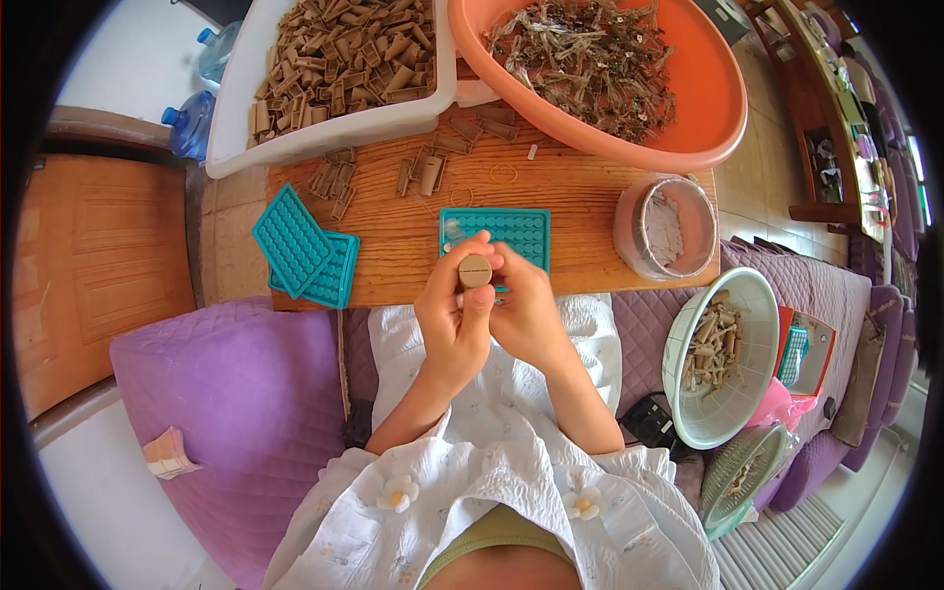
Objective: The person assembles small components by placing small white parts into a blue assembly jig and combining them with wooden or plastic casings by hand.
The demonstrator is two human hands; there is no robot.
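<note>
Over the near edge of the worktop (580,221), the left hand (452,320) pinches a brown round-ended piece (475,271); right hand (528,310) curled alongside, its hold unclear. Teal pitted tray (526,229) partly hidden behind.

The tabletop (580,221) is glossy grained wood, the orange basin (714,98) smooth plastic, the brown cylinder (475,271) matt.

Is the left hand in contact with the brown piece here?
Touching. The head view shows the left hand with its fingers curled around the brown piece, thumb against its lower edge.
</note>
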